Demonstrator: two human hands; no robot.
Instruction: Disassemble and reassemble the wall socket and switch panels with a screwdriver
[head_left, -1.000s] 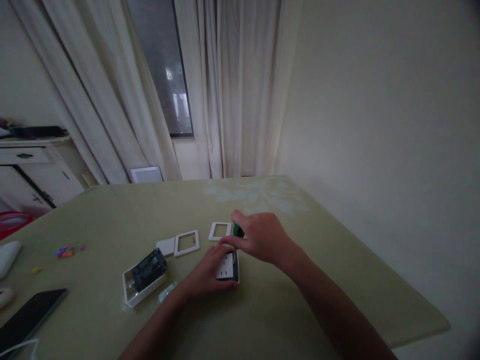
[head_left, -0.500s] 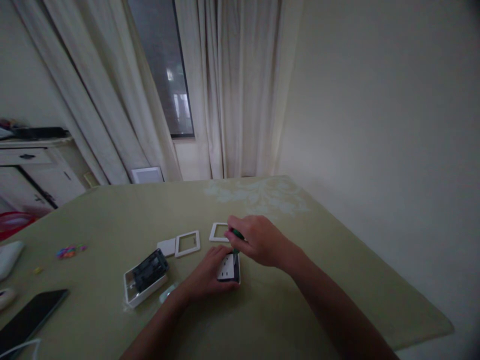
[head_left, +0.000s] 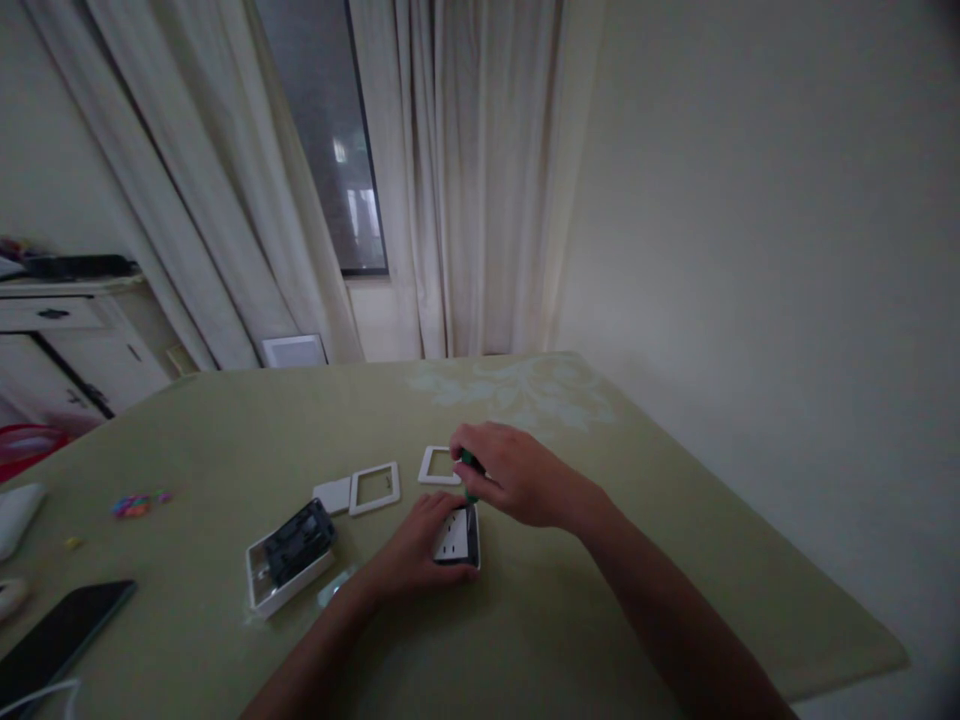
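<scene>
My left hand (head_left: 424,545) is wrapped around a white wall socket (head_left: 454,538) with dark edges, steadying it on the table. In my right hand (head_left: 514,475) is a green-handled screwdriver (head_left: 471,462), held upright over the socket's far right corner; its tip is too small to make out. Just beyond the hands lies a white frame (head_left: 433,466), partly covered by my right hand. Another white frame (head_left: 375,488) and a flat white plate (head_left: 334,495) lie side by side to the left.
A white box (head_left: 289,590) with a dark part (head_left: 301,542) in it stands left of my forearm, a small clear bag (head_left: 335,586) beside it. Farther left are a phone (head_left: 64,640), a colourful cluster (head_left: 139,505) and a white object (head_left: 19,518). A wall borders the table's right.
My right hand has shifted slightly up and left and turned a little, with more of the green handle showing. My left hand and the socket stay in place.
</scene>
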